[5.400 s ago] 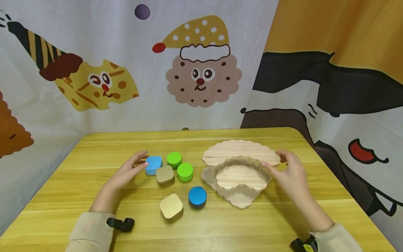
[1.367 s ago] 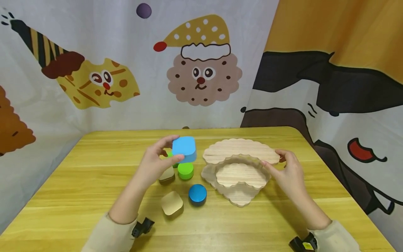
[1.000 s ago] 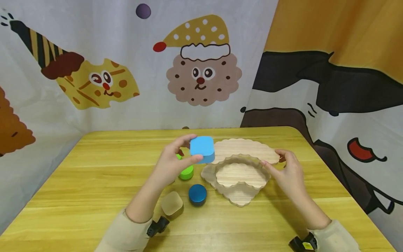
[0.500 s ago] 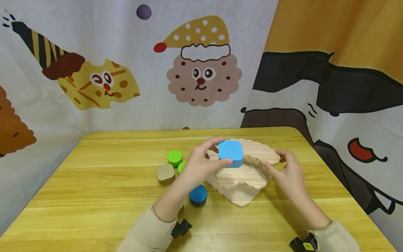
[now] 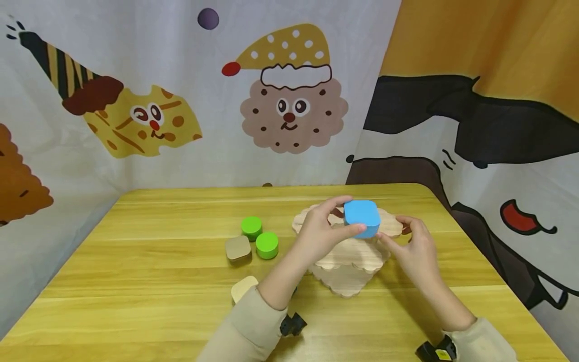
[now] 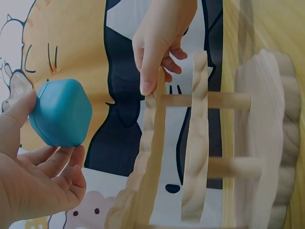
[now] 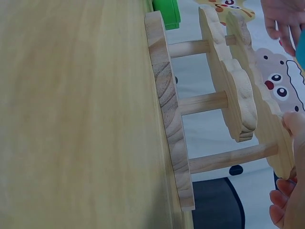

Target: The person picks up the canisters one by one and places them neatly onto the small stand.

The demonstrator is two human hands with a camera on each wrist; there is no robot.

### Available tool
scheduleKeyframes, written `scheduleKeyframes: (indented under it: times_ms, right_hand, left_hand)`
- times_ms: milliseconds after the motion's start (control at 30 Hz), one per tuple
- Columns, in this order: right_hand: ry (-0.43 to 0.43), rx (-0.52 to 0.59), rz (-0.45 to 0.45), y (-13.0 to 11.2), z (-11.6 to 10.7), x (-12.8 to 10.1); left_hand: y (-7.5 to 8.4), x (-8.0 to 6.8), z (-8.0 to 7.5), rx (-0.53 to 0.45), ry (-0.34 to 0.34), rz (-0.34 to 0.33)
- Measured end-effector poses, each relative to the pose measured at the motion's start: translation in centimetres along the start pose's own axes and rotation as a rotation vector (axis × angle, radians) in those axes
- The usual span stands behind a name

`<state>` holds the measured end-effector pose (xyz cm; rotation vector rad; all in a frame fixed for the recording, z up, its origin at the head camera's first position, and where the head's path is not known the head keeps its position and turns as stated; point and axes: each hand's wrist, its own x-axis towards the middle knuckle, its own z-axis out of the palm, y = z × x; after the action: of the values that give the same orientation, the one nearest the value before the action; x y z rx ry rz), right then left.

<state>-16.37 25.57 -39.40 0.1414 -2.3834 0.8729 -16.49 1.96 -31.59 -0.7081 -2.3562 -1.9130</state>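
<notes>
Blue block (image 5: 361, 217) pinched by left hand (image 5: 318, 232) above wooden stand's (image 5: 348, 261) top edge.

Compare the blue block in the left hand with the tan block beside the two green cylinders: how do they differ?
The blue block is bright blue; the tan block is pale wood-coloured. The blue block is held in the air by the left hand over the wooden stand; the tan block lies untouched on the table. Both are square with rounded corners.
</notes>
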Motion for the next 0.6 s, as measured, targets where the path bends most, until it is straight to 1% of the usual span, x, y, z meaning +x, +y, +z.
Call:
scheduleKeyframes:
  times_ms: [100, 300, 600]
  right_hand:
    - [0.002, -0.002, -0.005, 0.0, 0.0, 0.0]
    - [0.011, 0.011, -0.01, 0.0, 0.1, -0.1]
    - [0.012, 0.013, -0.007, 0.0, 0.0, -0.1]
  left_hand:
    - [-0.1, 0.6, 0.6, -0.013, 0.002, 0.002]
    - [-0.1, 2.0, 1.8, 0.009, 0.009, 0.019]
    - [-0.5, 3.7, 3.0, -0.028, 0.007, 0.0]
